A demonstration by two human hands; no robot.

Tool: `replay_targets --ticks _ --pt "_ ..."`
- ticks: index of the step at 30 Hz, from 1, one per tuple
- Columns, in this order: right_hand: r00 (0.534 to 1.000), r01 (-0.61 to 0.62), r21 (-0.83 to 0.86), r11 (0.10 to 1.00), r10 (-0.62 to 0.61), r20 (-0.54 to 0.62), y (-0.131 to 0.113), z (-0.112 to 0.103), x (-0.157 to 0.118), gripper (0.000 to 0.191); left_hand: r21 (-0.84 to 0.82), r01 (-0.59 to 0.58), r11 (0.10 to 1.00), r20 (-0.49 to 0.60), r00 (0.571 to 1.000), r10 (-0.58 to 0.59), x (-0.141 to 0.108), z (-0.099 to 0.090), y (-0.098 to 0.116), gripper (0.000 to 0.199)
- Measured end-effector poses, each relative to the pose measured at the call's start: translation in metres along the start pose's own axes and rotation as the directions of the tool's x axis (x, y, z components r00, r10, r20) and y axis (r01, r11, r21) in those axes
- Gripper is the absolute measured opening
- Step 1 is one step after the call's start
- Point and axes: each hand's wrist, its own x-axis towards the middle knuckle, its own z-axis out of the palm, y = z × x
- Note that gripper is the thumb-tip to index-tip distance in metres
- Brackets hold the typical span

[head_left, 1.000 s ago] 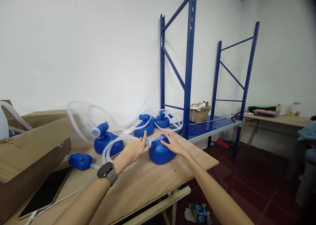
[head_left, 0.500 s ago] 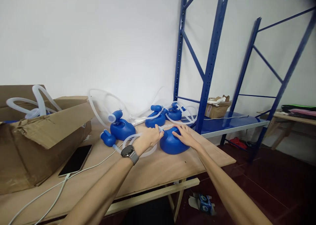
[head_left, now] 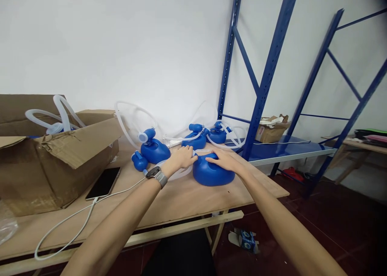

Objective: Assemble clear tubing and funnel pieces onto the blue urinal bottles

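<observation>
A blue plastic jug [head_left: 213, 176] with a built-in handle rests on the wooden table in front of me. My right hand [head_left: 224, 160] grips it from the right, the thumb over its top by the handle. At the jug's left end, my left hand [head_left: 182, 158] is closed around the end of a translucent hose [head_left: 182, 173] at the neck. My fingers hide the exact joint. The hose loops on the table behind my left wrist, which wears a watch. Left of it lies a small blue cup-shaped piece [head_left: 139, 161], with another blue jug [head_left: 155, 151] just behind.
Two more blue jugs with hoses, one nearer [head_left: 195, 142] and one farther [head_left: 217, 136], stand at the back. A cardboard box [head_left: 30, 179] and a phone [head_left: 103, 182] on a cable are at left. Blue metal shelving [head_left: 267, 78] rises beyond the table's right end.
My view has shifted slightly, moving the background right. Both hands stay on the jug, which has turned a little, and my left hand's fingers have moved at its neck.
</observation>
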Motion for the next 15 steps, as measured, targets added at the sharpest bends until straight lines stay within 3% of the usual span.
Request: replay_targets --ticks 6,11,15 --pt "0.991 0.027 0.050 0.998 -0.033 0.132 -0.034 0.003 0.022 0.055 -0.120 -0.034 0.992 0.104 0.994 0.047 -0.007 -0.011 -0.021 0.041" --pt "0.946 -0.186 0.412 0.892 0.050 0.319 -0.050 0.001 0.031 0.068 -0.221 0.012 0.975 0.137 0.990 0.019 -0.013 -0.007 -0.035 0.053" --pt "0.918 -0.277 0.498 0.822 0.072 0.391 -0.057 -0.001 0.033 0.088 -0.288 0.059 0.956 0.143 0.989 -0.018 -0.010 -0.004 -0.042 0.067"
